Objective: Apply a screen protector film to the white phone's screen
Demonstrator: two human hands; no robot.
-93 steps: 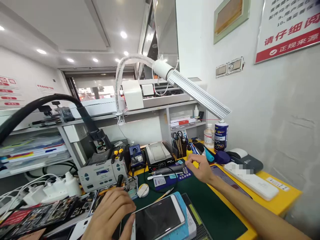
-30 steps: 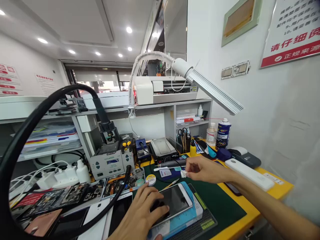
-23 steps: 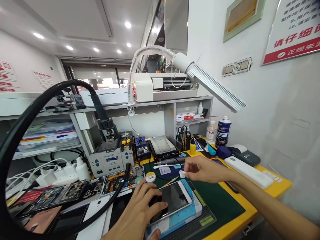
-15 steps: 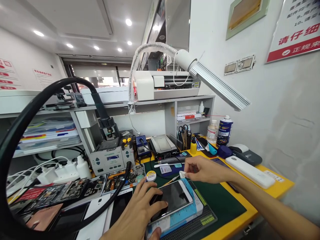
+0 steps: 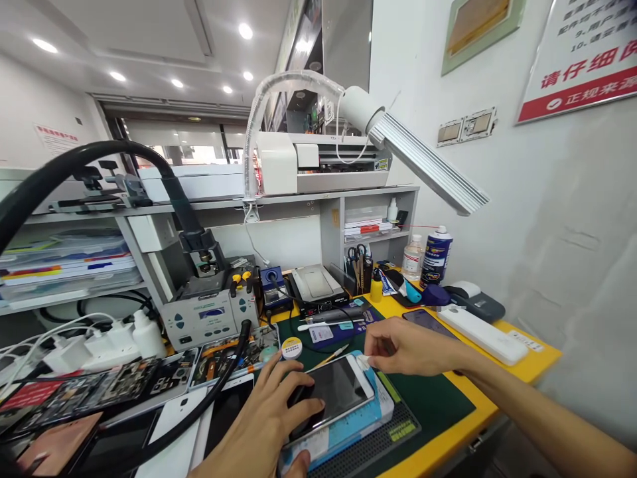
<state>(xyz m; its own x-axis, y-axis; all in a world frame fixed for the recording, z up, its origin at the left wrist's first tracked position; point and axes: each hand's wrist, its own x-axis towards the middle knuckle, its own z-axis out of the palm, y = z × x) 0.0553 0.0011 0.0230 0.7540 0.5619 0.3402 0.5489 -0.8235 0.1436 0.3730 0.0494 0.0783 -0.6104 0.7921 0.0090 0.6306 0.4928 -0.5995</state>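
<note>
A white-framed smartphone (image 5: 343, 392) with a dark screen lies face up on a blue and white box (image 5: 361, 421). My left hand (image 5: 271, 405) lies over the phone's left part, fingers spread on the screen and the thumb low by the box's near side. Pinched between the thumb and fingers of my right hand (image 5: 398, 346) is a small white piece of tissue or cloth (image 5: 363, 362), touching the phone's far right end. Beneath the box is a dark perforated pad (image 5: 348, 458) on a green mat (image 5: 438, 398).
A round white tin with a yellow label (image 5: 291, 348) stands beyond my left hand. A black hose (image 5: 199, 415) arches across the left over several phones. Behind are a grey rework station (image 5: 209, 318), a pen pot with scissors (image 5: 358, 269) and a spray can (image 5: 436, 257).
My right hand has brought the white piece down against the phone's far right end. My left hand stays on the phone. The camera view has turned slightly to the right.
</note>
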